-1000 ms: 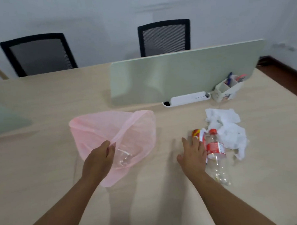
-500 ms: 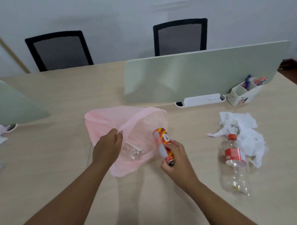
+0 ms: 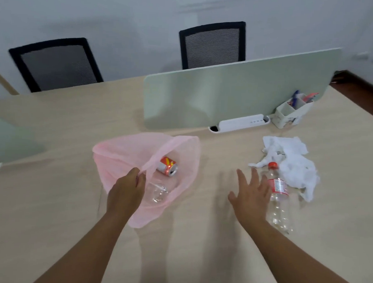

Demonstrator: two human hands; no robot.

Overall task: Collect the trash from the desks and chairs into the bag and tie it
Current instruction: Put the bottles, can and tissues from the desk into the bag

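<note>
A pink plastic bag (image 3: 120, 157) lies on the desk with its mouth held up. My left hand (image 3: 126, 192) pinches the bag's upper rim. Inside the bag lie a red and silver can (image 3: 167, 166) and a clear plastic cup (image 3: 157, 192). My right hand (image 3: 250, 194) hovers with spread fingers just left of an empty clear bottle (image 3: 278, 198) with a red cap and red label. Crumpled white tissues (image 3: 291, 161) lie right behind the bottle.
A pale green divider (image 3: 236, 94) stands across the wooden desk (image 3: 50, 210), with a white power strip (image 3: 242, 123) and a white pen holder (image 3: 292, 112) at its foot. Two black mesh chairs (image 3: 212, 45) stand behind the desk. Another green divider (image 3: 8, 142) is at the left.
My right hand carried the can from beside the bottle to the bag and let it go inside. It has now swung back right, open, next to the bottle.
</note>
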